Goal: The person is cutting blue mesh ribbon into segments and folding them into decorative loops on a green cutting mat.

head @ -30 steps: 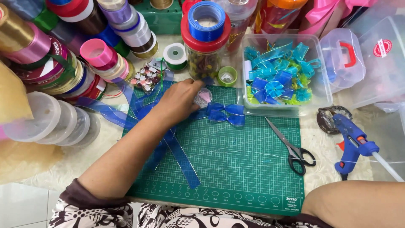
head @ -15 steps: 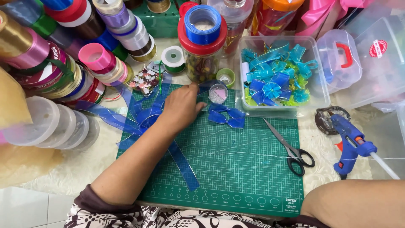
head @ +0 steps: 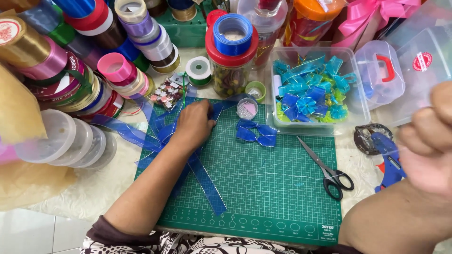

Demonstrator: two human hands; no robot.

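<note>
Nearest the camera, the right hand (head: 431,141) is raised at about three o'clock, blurred, fingers curled loosely inward; whether it pinches anything I cannot tell. Below it spreads the green gridded cutting mat (head: 263,188), a firm base for measuring and trimming. On the mat's left half the left hand (head: 193,124) lies palm down, fingers bent and pressed onto the sheer blue ribbon strips (head: 207,186), which fan out from under it toward seven and five o'clock; the pressure seems meant to pin their crossing point flat. Just to the hand's right, at two o'clock from it, lies a small finished blue ribbon bow (head: 256,133), apart from the fingers. Black-handled scissors (head: 329,169) rest at the mat's right edge, with a blue glue gun (head: 388,162) beyond, both within easy reach. Farther off, at one o'clock, a clear plastic tub (head: 351,117) collects blue and green bows. Stacked rolls of coloured ribbon (head: 84,70) crowd the far left.
</note>
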